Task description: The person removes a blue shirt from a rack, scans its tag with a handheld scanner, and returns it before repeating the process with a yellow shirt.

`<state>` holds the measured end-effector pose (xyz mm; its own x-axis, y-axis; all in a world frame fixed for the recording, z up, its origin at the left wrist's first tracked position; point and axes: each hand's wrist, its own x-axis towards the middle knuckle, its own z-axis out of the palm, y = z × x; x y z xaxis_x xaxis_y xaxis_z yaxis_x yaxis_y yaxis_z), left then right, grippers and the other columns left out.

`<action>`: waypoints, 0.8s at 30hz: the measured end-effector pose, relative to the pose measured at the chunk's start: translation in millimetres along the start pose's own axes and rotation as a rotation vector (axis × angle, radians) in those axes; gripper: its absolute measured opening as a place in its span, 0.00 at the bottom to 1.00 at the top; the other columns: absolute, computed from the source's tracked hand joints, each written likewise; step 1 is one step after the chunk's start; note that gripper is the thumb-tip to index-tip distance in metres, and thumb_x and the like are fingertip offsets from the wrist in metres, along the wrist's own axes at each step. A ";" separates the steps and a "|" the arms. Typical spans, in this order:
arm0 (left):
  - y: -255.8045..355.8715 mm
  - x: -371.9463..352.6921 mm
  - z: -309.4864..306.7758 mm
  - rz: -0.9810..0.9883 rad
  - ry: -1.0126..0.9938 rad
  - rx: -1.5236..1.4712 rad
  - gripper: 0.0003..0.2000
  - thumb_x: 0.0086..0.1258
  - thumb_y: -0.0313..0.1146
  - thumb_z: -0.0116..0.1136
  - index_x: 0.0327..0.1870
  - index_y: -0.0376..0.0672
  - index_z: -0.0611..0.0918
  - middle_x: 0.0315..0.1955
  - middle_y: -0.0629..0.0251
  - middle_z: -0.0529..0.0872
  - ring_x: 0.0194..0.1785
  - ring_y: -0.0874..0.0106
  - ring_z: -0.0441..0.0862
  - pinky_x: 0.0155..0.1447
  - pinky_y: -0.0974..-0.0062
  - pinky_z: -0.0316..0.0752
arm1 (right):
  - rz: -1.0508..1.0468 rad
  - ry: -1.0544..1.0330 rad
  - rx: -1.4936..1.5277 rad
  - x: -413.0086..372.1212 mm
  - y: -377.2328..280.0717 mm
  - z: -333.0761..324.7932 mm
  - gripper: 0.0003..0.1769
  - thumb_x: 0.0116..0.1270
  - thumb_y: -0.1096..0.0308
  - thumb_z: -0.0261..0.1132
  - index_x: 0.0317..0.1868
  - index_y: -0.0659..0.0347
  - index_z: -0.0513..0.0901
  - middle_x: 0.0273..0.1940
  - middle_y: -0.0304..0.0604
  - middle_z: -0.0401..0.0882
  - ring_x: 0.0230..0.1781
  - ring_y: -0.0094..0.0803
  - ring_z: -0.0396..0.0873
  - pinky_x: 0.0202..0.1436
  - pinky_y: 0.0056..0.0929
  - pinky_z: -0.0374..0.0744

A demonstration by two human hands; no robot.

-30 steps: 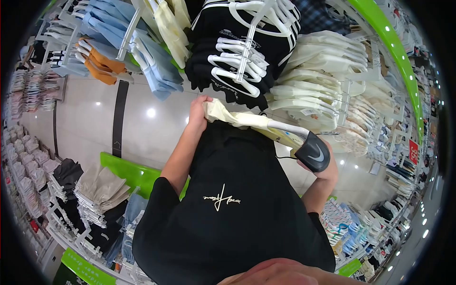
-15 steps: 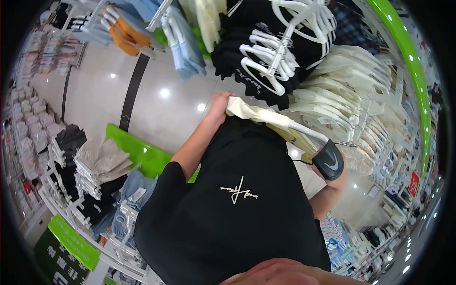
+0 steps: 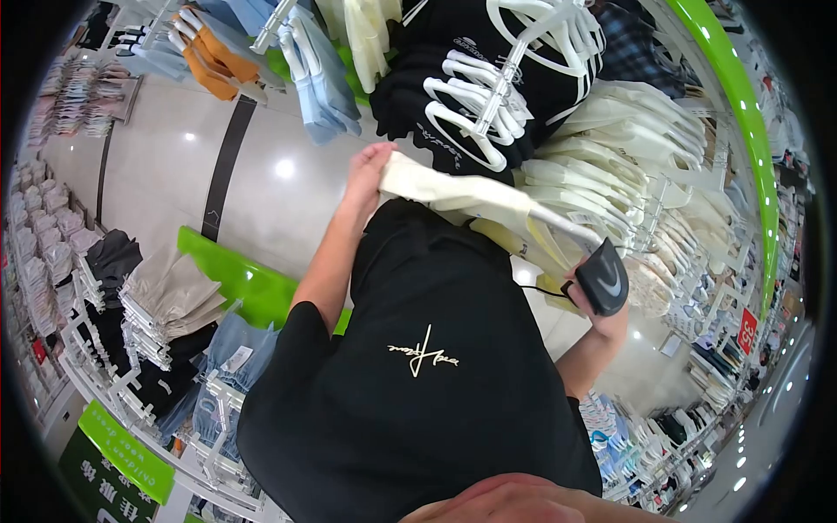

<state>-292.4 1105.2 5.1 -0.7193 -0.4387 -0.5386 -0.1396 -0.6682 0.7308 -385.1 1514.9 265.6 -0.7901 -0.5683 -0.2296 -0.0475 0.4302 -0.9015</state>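
Note:
A pale yellow garment point(image 3: 458, 190) hangs on a white hanger point(image 3: 565, 227), stretched sideways in front of my black shirt. My left hand point(image 3: 369, 177) pinches the garment's far left end between its fingers. At the other end, my right hand point(image 3: 586, 292) is closed at the hanger, its fingers partly hidden. A black device point(image 3: 602, 277) with a grey curved mark covers the back of that hand or wrist, and a thin black cord runs from beside it. More yellow cloth point(image 3: 523, 244) droops below the hanger.
Ahead, black tops point(image 3: 410, 96) on white hangers and several pale yellow garments point(image 3: 602, 174) hang from racks. Blue garments point(image 3: 318, 83) hang to their left. Beige trousers point(image 3: 174, 292) and jeans point(image 3: 240, 349) hang at the left, beside a green panel point(image 3: 248, 275).
Both hands and the stretched garment have shifted slightly left and up in view. The garment's left part looks flatter. The surrounding racks have also moved left as the camera turned.

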 end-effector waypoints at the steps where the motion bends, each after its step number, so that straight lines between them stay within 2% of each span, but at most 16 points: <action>1: 7.7 3.2 -4.7 0.031 -0.015 -0.030 0.09 0.83 0.32 0.60 0.53 0.37 0.86 0.42 0.64 0.90 0.43 0.74 0.88 0.51 0.74 0.84 | 0.043 0.052 0.070 -0.5 -3.0 1.5 0.21 0.60 0.81 0.77 0.54 0.65 0.84 0.45 0.44 0.90 0.46 0.28 0.85 0.51 0.29 0.82; 2: 14.6 6.9 -9.5 0.062 -0.029 -0.059 0.09 0.83 0.32 0.60 0.54 0.37 0.86 0.42 0.64 0.90 0.43 0.75 0.88 0.51 0.74 0.84 | 0.162 0.122 0.049 -3.1 4.3 -0.5 0.20 0.64 0.77 0.75 0.56 0.64 0.85 0.46 0.40 0.85 0.48 0.30 0.84 0.55 0.32 0.80; 4: 30.2 7.5 -11.5 0.107 -0.054 -0.087 0.10 0.83 0.32 0.61 0.54 0.36 0.86 0.42 0.64 0.91 0.43 0.76 0.88 0.50 0.76 0.84 | 0.195 0.201 0.172 3.5 5.9 4.7 0.17 0.64 0.75 0.75 0.53 0.65 0.87 0.45 0.39 0.84 0.48 0.29 0.82 0.55 0.32 0.77; 10: 68.2 3.8 -1.3 0.198 -0.058 -0.074 0.09 0.84 0.31 0.60 0.55 0.36 0.85 0.42 0.64 0.91 0.43 0.77 0.88 0.49 0.77 0.84 | 0.130 0.129 0.181 9.8 1.8 3.9 0.13 0.63 0.70 0.76 0.47 0.66 0.88 0.45 0.38 0.83 0.47 0.28 0.78 0.53 0.32 0.73; 16: 83.2 2.1 -1.2 0.241 -0.065 -0.020 0.11 0.85 0.31 0.58 0.59 0.35 0.85 0.43 0.64 0.91 0.44 0.77 0.88 0.51 0.77 0.83 | 0.136 0.065 0.237 9.8 3.7 2.8 0.14 0.62 0.74 0.78 0.47 0.65 0.88 0.47 0.40 0.85 0.46 0.29 0.80 0.52 0.30 0.76; 19: 92.8 -0.7 -3.0 0.267 -0.057 -0.008 0.13 0.85 0.31 0.57 0.62 0.35 0.84 0.45 0.63 0.91 0.46 0.76 0.88 0.52 0.77 0.83 | 0.133 -0.043 0.126 15.1 -4.0 1.4 0.19 0.62 0.77 0.78 0.53 0.66 0.85 0.44 0.41 0.89 0.45 0.28 0.85 0.50 0.31 0.82; 22: 106.3 -5.8 -3.7 0.297 -0.058 -0.007 0.15 0.85 0.31 0.56 0.64 0.34 0.84 0.47 0.62 0.91 0.47 0.76 0.89 0.53 0.76 0.84 | 0.081 -0.092 -0.127 24.6 -4.9 9.6 0.22 0.58 0.74 0.81 0.52 0.67 0.85 0.44 0.42 0.90 0.43 0.27 0.84 0.51 0.31 0.83; 24: 115.1 -10.4 -1.7 0.313 -0.063 -0.018 0.15 0.85 0.31 0.56 0.65 0.34 0.84 0.47 0.62 0.91 0.47 0.75 0.89 0.53 0.76 0.84 | 0.135 -0.062 -0.126 26.7 -6.2 15.9 0.25 0.56 0.72 0.84 0.52 0.68 0.85 0.44 0.43 0.90 0.41 0.25 0.82 0.50 0.29 0.82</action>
<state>-299.8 1031.9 94.2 -0.7662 -0.5872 -0.2610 0.1073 -0.5173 0.8490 -396.2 1485.9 259.2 -0.7553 -0.5405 -0.3708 -0.0230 0.5872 -0.8091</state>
